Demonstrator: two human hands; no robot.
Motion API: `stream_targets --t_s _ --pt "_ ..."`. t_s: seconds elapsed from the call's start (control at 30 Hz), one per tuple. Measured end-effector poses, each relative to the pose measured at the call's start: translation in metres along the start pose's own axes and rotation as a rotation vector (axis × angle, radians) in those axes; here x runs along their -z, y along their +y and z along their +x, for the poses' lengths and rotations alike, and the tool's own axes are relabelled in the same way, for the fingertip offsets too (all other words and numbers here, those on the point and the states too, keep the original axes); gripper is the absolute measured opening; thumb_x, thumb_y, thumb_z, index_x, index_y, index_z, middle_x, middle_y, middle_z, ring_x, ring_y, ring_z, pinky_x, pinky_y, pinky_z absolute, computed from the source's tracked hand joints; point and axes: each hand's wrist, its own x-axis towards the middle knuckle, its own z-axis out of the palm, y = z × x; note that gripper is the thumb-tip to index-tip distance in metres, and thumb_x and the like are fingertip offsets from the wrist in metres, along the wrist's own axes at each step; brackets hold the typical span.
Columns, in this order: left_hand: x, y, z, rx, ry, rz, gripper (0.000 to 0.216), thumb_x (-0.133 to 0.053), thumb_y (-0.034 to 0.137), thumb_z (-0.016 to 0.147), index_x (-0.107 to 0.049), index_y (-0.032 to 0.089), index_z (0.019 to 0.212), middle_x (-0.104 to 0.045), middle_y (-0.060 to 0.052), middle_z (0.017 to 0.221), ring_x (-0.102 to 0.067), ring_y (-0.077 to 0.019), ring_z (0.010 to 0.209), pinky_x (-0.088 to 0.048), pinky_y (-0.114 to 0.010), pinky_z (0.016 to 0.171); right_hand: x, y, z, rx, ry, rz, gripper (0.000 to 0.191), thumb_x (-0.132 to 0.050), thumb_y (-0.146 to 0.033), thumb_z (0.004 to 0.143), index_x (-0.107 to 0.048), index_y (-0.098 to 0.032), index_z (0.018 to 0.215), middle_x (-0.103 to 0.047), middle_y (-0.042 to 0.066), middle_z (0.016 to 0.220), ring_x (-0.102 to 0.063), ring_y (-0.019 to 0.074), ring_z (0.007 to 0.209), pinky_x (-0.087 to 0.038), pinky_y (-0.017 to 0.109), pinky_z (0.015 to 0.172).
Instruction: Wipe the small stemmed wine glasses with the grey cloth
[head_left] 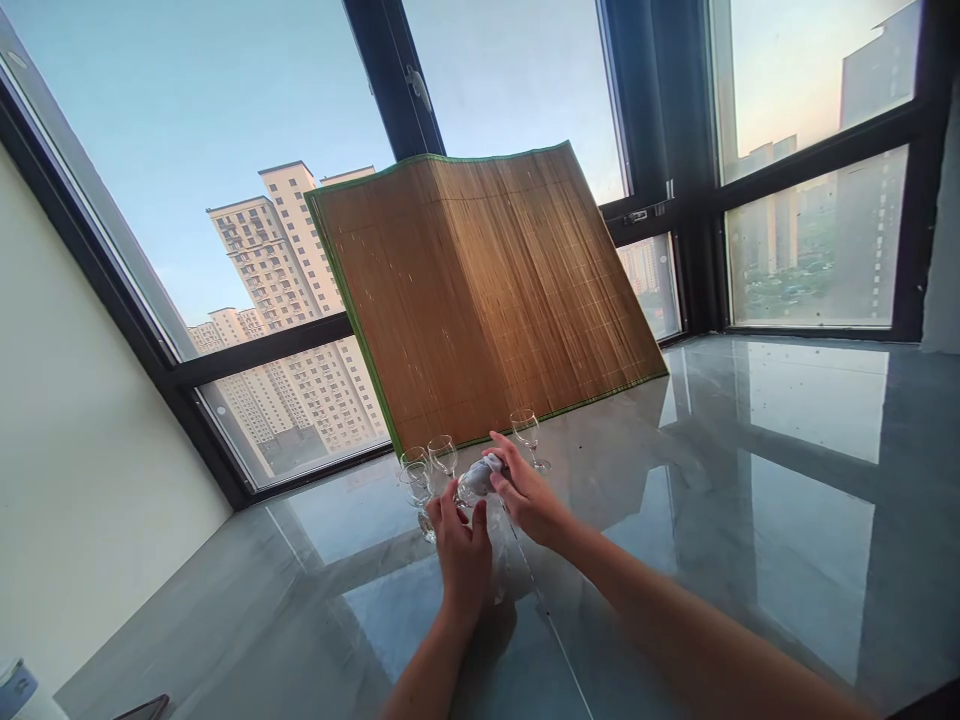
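Observation:
My left hand (459,545) grips the stem end of a small clear wine glass (474,484) held on its side above the glossy floor. Over the glass's bowl, my right hand (525,492) presses a thin pale cloth or tissue (501,545), part of which hangs down between my hands. Three more small stemmed glasses stand upright close by: two (429,465) just left of my hands, near the mat's corner, and one (526,432) just beyond my right hand.
A bamboo mat (480,290) with green edging leans against the window frame behind the glasses. Large windows (225,200) with dark frames surround the polished grey tile floor (750,480). A white wall (75,420) is at the left; small objects (22,690) sit at the bottom left corner.

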Motion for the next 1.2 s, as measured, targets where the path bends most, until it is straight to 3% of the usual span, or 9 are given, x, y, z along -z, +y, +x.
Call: stream_targets --t_s 0.2,0.37,0.5,0.6,0.7,0.87,0.97,1.07,1.2 --pt "-0.001 0.004 -0.004 -0.014 -0.061 -0.041 0.05 -0.054 0.049 0.092 -0.055 0.018 0.131 -0.052 -0.006 0.102 -0.052 -0.0158 0.074 -0.05 -0.035 0.075 -0.006 0.012 0.01 -0.141 0.176 0.212 0.04 -0.049 -0.04 0.089 -0.048 -0.02 0.123 -0.057 0.004 0.092 -0.057 0.0195 0.079 -0.05 0.035 0.074" --pt "-0.001 0.008 -0.005 0.072 -0.067 -0.147 0.049 -0.057 0.052 0.09 -0.059 0.017 0.125 -0.053 -0.006 0.1 -0.054 -0.016 0.076 -0.049 -0.033 0.074 -0.001 0.013 0.014 -0.199 0.409 0.356 0.031 -0.053 -0.043 0.086 -0.052 -0.02 0.106 -0.057 0.002 0.085 -0.055 0.0179 0.073 -0.047 0.03 0.065" --pt "-0.003 0.007 -0.001 0.297 -0.061 -0.405 0.055 -0.063 0.06 0.083 -0.061 0.019 0.12 -0.053 0.001 0.08 -0.05 -0.0121 0.063 -0.045 -0.025 0.058 0.01 0.011 0.018 -0.279 0.579 0.431 0.036 -0.055 -0.045 0.083 -0.05 -0.021 0.11 -0.057 0.0 0.083 -0.052 0.0148 0.063 -0.043 0.026 0.055" --pt "-0.004 0.005 0.003 0.588 -0.102 -0.719 0.055 -0.067 0.06 0.08 -0.059 0.02 0.117 -0.047 0.006 0.069 -0.044 -0.0069 0.052 -0.037 -0.018 0.047 0.011 0.006 0.016 -0.344 0.491 0.464 0.041 -0.055 -0.042 0.081 -0.047 -0.022 0.117 -0.055 -0.002 0.083 -0.048 0.0123 0.055 -0.038 0.023 0.046" --pt "-0.004 0.003 0.005 0.77 -0.133 -0.975 0.05 -0.073 0.052 0.077 -0.06 0.02 0.113 -0.056 0.004 0.075 -0.051 -0.0058 0.053 -0.038 -0.016 0.045 0.002 0.0 0.009 -0.398 0.218 0.484 0.051 -0.059 -0.034 0.078 -0.045 -0.023 0.126 -0.059 0.001 0.093 -0.053 0.0119 0.059 -0.041 0.022 0.047" --pt "-0.004 0.006 0.005 0.749 -0.318 -1.147 0.045 -0.069 0.046 0.08 -0.065 0.015 0.113 -0.071 -0.009 0.105 -0.069 -0.0178 0.087 -0.055 -0.027 0.074 -0.01 -0.006 -0.005 -0.382 -0.079 0.52 0.074 -0.069 -0.022 0.07 -0.041 -0.025 0.139 -0.064 0.008 0.116 -0.066 0.0159 0.081 -0.052 0.026 0.067" --pt "-0.006 0.009 0.004 0.718 -0.398 -1.134 0.047 -0.065 0.051 0.081 -0.069 0.013 0.109 -0.072 -0.011 0.104 -0.069 -0.0212 0.091 -0.055 -0.031 0.078 -0.011 -0.005 -0.007 -0.375 -0.072 0.551 0.083 -0.072 -0.021 0.067 -0.038 -0.025 0.142 -0.065 0.01 0.121 -0.068 0.0177 0.082 -0.055 0.031 0.07" --pt "-0.009 0.008 0.001 0.739 -0.446 -1.001 0.054 -0.059 0.062 0.081 -0.07 0.012 0.101 -0.072 -0.011 0.096 -0.068 -0.0211 0.082 -0.053 -0.031 0.071 -0.013 -0.002 -0.004 -0.384 0.002 0.545 0.082 -0.071 -0.02 0.064 -0.039 -0.024 0.139 -0.066 0.01 0.116 -0.068 0.018 0.078 -0.055 0.033 0.069" --pt "-0.005 0.007 -0.001 0.565 -0.27 -0.64 0.053 -0.049 0.062 0.086 -0.069 0.015 0.098 -0.065 -0.005 0.077 -0.057 -0.0156 0.063 -0.043 -0.027 0.056 -0.018 0.01 -0.001 -0.362 0.159 0.407 0.079 -0.066 -0.021 0.064 -0.037 -0.022 0.138 -0.063 0.011 0.113 -0.067 0.0204 0.074 -0.055 0.036 0.065"
